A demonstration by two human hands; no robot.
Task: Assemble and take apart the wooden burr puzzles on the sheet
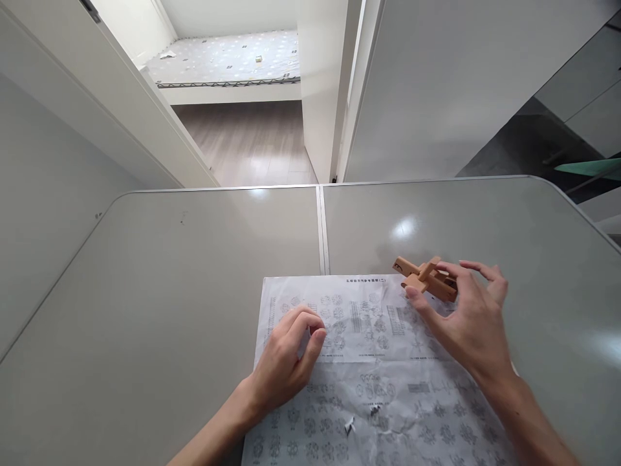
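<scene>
My right hand [473, 317] has its thumb and index finger around a small group of crossed, notched wooden puzzle pieces [423, 277]. These light brown sticks sit at the top edge of a printed sheet [334, 375], and one carries a dark mark near its end. The other fingers of that hand are lifted and spread. Over the left part of the sheet, my left hand [294, 346] is loosely curled, thumb tip close to the index finger, and nothing shows in it. Rows of small diagrams cover the creased paper.
Two small torn scraps [350, 425] lie on the lower part of the sheet. The grey table [194, 310] has a pale seam [322, 226] down its middle. Beyond its far edge, an open doorway shows a bed [228, 61]. A wall stands at the left.
</scene>
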